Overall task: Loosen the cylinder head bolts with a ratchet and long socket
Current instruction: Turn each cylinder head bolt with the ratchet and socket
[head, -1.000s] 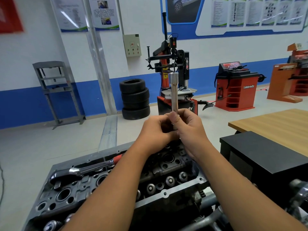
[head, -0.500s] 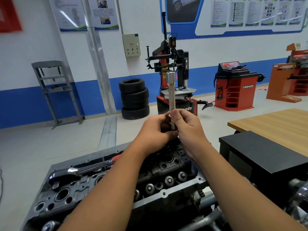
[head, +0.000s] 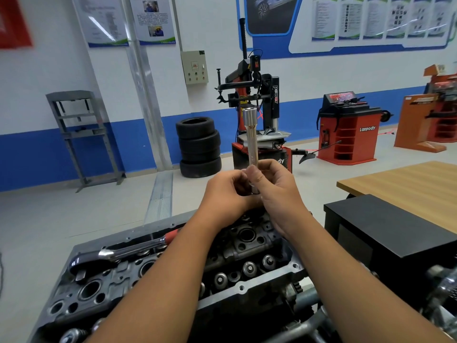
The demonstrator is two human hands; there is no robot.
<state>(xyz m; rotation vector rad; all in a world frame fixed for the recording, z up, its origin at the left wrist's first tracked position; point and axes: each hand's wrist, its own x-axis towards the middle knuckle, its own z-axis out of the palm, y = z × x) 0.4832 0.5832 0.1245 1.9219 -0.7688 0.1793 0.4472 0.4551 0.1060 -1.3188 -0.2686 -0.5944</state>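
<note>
I hold a long chrome socket (head: 251, 138) upright in front of me, above the cylinder head. My right hand (head: 277, 191) grips its lower end, and my left hand (head: 226, 191) is closed around the same lower end from the left; the bottom tip is hidden by my fingers. The dark cylinder head (head: 237, 263) lies below my forearms, with round valve caps along its near edge. A chrome ratchet (head: 116, 253) with a red handle lies flat on the head's left side, touched by neither hand.
A black box (head: 395, 233) stands close on the right, with a wooden table (head: 410, 184) behind it. Across the floor are stacked tyres (head: 199, 147), a tyre changer (head: 257, 100), a red wheel balancer (head: 348, 127) and a grey press frame (head: 81, 134).
The socket and both hands have drifted slightly to the left and down in the view. The grip looks the same and the ratchet has not moved.
</note>
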